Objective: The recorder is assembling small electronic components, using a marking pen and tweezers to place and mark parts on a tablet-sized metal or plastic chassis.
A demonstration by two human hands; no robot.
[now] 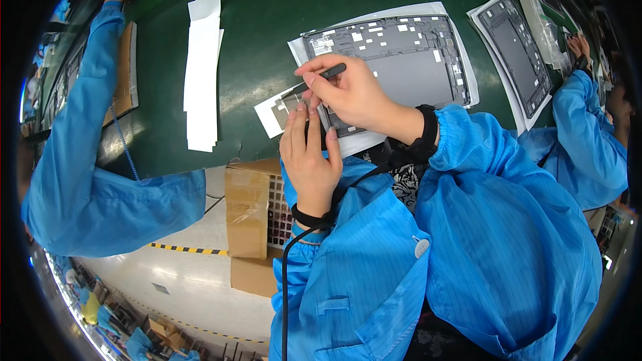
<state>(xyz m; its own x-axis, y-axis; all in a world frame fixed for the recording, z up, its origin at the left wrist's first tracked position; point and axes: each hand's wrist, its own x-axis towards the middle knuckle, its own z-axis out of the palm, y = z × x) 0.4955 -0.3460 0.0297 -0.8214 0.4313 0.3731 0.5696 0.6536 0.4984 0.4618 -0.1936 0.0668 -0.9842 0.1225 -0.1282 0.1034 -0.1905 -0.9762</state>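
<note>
My right hand (358, 95) is closed around slim black tweezers (332, 71), which slant down to the left. Their tip is over a small white backing sheet (268, 119) with grey and pale pieces on it. My left hand (310, 168) lies with its fingers stretched forward; the fingertips rest at the sheet's right edge, close under the tweezers. Behind both hands lies a dark grey device housing (409, 70) with many small white patches. My hands cover its lower left corner. White paper (428, 9) shows underneath the housing.
A stack of long white strips (202, 73) lies on the green table (247, 33) to the left. Another housing (515, 53) on paper lies at right. Co-workers' blue sleeves (80, 154) reach in from both sides. A cardboard box (246, 217) stands below the table edge.
</note>
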